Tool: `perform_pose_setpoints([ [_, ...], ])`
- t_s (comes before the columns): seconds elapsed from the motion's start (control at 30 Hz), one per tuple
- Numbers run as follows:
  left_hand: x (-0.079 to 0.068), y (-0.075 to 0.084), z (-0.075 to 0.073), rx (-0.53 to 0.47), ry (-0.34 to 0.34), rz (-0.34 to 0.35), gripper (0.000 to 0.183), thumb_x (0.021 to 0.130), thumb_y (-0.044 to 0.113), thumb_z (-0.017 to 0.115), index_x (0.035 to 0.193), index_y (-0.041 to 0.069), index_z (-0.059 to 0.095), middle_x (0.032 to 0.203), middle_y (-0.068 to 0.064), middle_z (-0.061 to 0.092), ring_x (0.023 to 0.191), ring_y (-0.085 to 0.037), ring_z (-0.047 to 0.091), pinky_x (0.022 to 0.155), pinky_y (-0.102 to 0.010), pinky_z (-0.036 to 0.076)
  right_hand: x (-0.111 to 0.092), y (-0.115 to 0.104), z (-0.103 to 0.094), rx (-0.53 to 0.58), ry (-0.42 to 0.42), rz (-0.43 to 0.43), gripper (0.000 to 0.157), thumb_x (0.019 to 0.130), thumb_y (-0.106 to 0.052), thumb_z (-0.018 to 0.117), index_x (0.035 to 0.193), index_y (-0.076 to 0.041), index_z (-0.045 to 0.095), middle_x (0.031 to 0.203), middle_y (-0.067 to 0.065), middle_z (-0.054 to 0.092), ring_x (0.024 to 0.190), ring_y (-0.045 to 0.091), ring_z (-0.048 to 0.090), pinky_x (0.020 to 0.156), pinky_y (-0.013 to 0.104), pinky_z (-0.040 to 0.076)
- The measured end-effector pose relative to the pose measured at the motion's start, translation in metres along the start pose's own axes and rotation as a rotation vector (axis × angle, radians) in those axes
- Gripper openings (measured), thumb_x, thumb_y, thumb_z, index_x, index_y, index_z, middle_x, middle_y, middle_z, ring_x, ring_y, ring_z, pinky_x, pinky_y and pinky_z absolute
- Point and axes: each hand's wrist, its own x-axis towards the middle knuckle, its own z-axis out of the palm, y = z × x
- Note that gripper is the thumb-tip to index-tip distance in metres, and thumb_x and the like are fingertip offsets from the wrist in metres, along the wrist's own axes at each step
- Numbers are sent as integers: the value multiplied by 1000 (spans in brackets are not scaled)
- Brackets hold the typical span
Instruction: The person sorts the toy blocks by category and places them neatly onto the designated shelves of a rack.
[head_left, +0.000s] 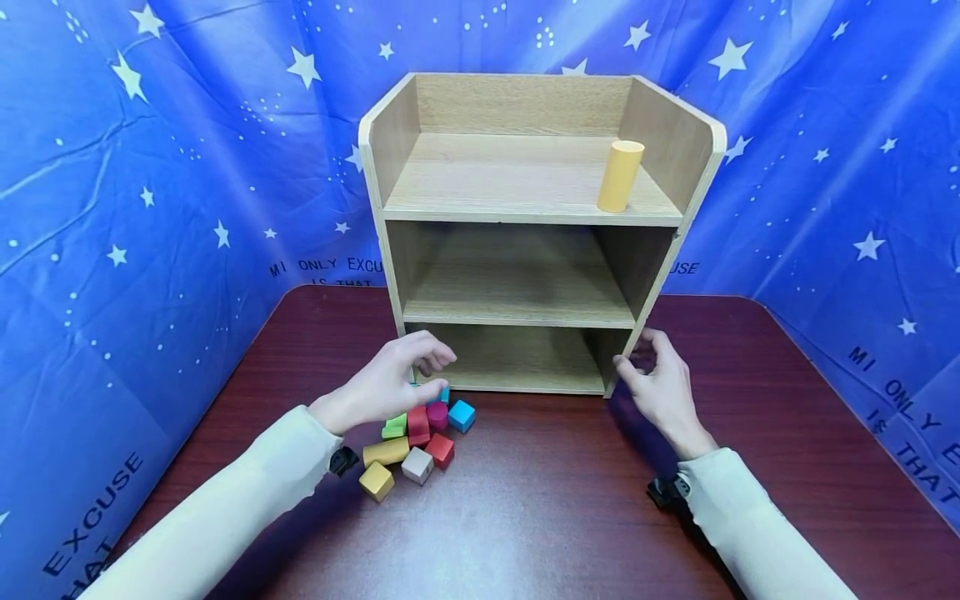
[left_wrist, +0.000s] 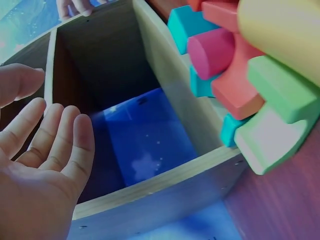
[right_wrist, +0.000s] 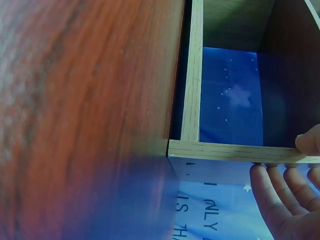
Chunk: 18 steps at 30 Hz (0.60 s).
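Observation:
A small three-tier wooden shelf (head_left: 510, 315) stands on the table. At its lower right, my right hand (head_left: 663, 392) grips the front edge of the side panel. In the right wrist view the thumb lies on the inner side of that panel (right_wrist: 240, 151) and the fingers on the outer side. My left hand (head_left: 390, 371) hovers by the shelf's lower left corner, above a pile of toy blocks, fingers loosely bent and holding nothing. Closest to it are a green arch block (left_wrist: 280, 100), a red block (head_left: 418, 425) and a magenta cylinder (head_left: 437, 415).
A yellow cylinder (head_left: 621, 177) stands upright on the top tier, at the right. Around the pile lie a blue cube (head_left: 461, 416), a red cube (head_left: 440, 451), a whitish cube (head_left: 417, 466), a yellow cube (head_left: 377, 481) and a lying yellow cylinder (head_left: 386, 452). Blue star-printed cloth (head_left: 150, 250) surrounds the table.

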Motion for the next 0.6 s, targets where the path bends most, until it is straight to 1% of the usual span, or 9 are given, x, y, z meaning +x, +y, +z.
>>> perform_pose_setpoints([
  [0.1,-3,-5,2,-3,-8,-15,32,79,5,73,109,11,61,101,5,60,87,-7,59,76,-29,52,0,1,0,-5,3,-4,36,83,-9,70,115,-4,55,98,8,64,83,1,58,67,9,45],
  [0.2,-6,-9,4,1,-22,-22,32,79,6,74,109,11,61,102,5,60,87,-9,59,75,-30,52,0,1,0,-10,4,-7,36,83,-9,70,115,-4,55,98,8,64,83,0,58,66,9,45],
  [0.43,-9,-14,7,33,-91,-59,32,80,7,73,110,10,61,102,2,60,90,-24,61,78,-31,51,0,1,0,-13,4,-7,36,83,-9,70,115,-4,55,98,8,64,83,1,58,67,9,45],
  [0.6,-11,-18,10,42,-136,-74,31,80,4,71,110,6,62,102,-5,61,90,-25,61,79,-33,50,0,1,1,-14,9,-9,36,83,-9,70,115,-5,55,98,8,64,85,8,60,66,9,45],
])
